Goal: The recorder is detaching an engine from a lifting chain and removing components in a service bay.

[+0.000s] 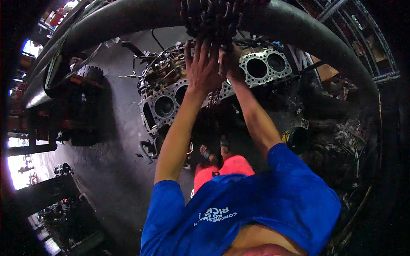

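Observation:
A heavy dark chain (209,19) is bunched round a thick pipe at the top of the view. My left hand (202,66) reaches up to it, palm away from me, fingers stretched and a little apart, the tips at the lower links. Close beside it, my right hand (229,62) is closed, with curled fingers, on what looks like the hanging chain; the grip is partly hidden. More links of the chain drop below my hands, in front of an engine block (256,68) with large round cylinder bores. My forearms cover part of the block.
The thick curved pipe (124,19) spans overhead. On the left stands dark machinery with a knobbly tire (90,73). Metal racks (363,34) line the upper right. A yellow-and-black round object (288,137) and cluttered parts lie at the right. My sandalled feet (208,152) stand below the block.

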Available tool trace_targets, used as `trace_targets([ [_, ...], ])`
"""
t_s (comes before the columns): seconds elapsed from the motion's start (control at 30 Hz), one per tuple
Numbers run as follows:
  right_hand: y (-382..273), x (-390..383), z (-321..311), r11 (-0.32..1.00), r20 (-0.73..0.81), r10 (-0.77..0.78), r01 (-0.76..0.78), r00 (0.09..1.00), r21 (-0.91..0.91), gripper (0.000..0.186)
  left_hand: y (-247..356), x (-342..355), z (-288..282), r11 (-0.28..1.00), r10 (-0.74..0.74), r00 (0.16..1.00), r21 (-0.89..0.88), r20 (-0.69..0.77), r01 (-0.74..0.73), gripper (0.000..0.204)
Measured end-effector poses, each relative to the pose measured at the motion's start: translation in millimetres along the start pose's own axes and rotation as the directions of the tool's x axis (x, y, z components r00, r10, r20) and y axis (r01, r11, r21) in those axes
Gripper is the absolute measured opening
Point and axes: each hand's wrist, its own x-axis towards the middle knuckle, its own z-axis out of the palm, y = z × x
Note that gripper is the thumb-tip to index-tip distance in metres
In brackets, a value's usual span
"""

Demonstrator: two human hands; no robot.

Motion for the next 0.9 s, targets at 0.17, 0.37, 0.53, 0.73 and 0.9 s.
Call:
trace_targets([
  [0.17, -39, 12, 29, 0.96, -0.193, -0.278, 0.276, 0.941, -0.038, 0.036, -50, 1, 18, 0.982, 0.181, 0.964, 0.088, -0.194, -0.167, 0.051],
  [0.37, -76, 8, -14, 0.908, 0.102, 0.25, -0.27, 0.963, 0.32, 0.017, -19, 28, -39, 0.972, 0.228, 0.958, 0.105, -0.174, -0.212, 0.037],
  [0.53, -63, 23, 2, 0.93, 0.05, 0.299, -0.303, 0.953, 0.209, 0.012, -3, 40, -59, 0.956, 0.215, 0.973, 0.187, 0.083, -0.227, 0.025],
  [0.73, -85, 2, 47, 0.973, -0.162, -0.115, 0.078, 0.98, -0.22, 0.028, -22, 10, -52, 0.965, 0.224, 0.975, 0.144, -0.009, -0.221, 0.031],
  [0.9, -42, 10, 35, 0.84, -0.191, -0.244, 0.109, 0.951, -0.532, 0.019, -14, 34, -37, 0.947, 0.308, 0.933, 0.149, -0.185, -0.283, 0.03],
])
